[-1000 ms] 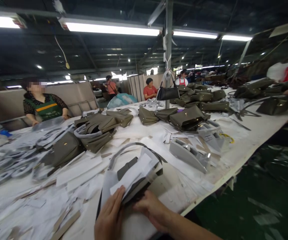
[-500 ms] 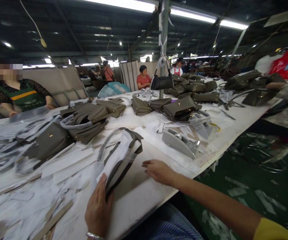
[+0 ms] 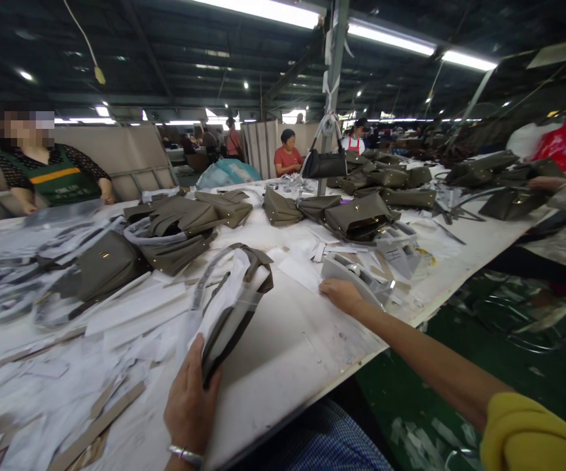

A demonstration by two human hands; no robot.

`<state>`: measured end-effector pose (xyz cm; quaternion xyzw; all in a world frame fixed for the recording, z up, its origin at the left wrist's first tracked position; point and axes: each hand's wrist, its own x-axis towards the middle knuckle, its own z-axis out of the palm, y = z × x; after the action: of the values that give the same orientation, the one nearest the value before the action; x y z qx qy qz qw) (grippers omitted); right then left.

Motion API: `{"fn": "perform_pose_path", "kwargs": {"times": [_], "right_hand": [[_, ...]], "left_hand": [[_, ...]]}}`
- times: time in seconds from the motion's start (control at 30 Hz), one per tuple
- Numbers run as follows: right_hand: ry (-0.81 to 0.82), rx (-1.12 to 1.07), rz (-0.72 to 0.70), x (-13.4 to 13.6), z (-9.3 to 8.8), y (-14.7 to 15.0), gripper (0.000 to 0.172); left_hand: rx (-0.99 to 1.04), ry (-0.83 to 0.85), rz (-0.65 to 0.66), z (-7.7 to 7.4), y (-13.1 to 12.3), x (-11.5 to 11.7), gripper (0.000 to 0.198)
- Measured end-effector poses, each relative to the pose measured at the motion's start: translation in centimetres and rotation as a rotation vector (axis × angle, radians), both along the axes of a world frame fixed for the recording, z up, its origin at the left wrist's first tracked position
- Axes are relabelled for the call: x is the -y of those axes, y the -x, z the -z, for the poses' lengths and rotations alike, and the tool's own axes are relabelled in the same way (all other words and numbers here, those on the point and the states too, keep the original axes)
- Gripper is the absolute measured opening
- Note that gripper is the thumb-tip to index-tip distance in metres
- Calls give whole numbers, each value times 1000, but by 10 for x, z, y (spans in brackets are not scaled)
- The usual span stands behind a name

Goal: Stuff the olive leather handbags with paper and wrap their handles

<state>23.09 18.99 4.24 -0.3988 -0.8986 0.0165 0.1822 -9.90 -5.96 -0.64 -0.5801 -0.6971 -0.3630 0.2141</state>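
My left hand (image 3: 192, 392) is closed on the near end of an olive-brown handbag (image 3: 231, 327), thumb on one side and fingers on the other. The bag lies tilted on the white table, with white wrapping along its upper side and a wrapped handle looping to the left. My right hand (image 3: 344, 296) is farther off, at the near side of a grey tape dispenser (image 3: 351, 275). Its fingers are bent and pressed together by the corner of a white sheet (image 3: 300, 269). What they grip, if anything, is hidden.
Several olive handbags (image 3: 179, 222) lie across the table (image 3: 283, 366). Paper sheets and brown card strips (image 3: 99, 425) cover its left part. A metal post (image 3: 334, 78) rises behind, with a black bag (image 3: 322, 165) hung on it. Co-workers sit or stand around.
My right hand has moved forward and right, from bare table beside the handbag to the tape dispenser, and its fingers have drawn in. My left hand stays on the handbag. The view has shifted slightly.
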Motion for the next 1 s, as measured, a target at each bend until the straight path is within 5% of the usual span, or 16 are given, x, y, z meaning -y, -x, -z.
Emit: {"fn": "perform_pose_path", "kwargs": {"times": [0.17, 0.3, 0.4, 0.6, 0.7, 0.8, 0.9, 1.0], "right_hand": [[72, 73, 1, 26, -36, 22, 28], [270, 128, -211, 67, -41, 38, 24], [387, 63, -268, 83, -23, 50, 44], [320, 96, -96, 78, 35, 97, 84], [305, 78, -347, 71, 40, 136, 78], [336, -30, -572, 62, 29, 173, 50], [412, -153, -491, 60, 18, 181, 32], [450, -207, -337, 77, 11, 148, 40]], "left_hand": [[5, 7, -1, 1, 1, 1, 71], [1, -4, -12, 3, 1, 1, 71], [0, -7, 0, 3, 1, 0, 71], [18, 10, 25, 0, 2, 0, 70], [32, 10, 14, -1, 2, 1, 70], [37, 13, 11, -1, 2, 2, 72], [30, 26, 14, -1, 1, 2, 74], [23, 32, 27, 1, 1, 1, 74]]}}
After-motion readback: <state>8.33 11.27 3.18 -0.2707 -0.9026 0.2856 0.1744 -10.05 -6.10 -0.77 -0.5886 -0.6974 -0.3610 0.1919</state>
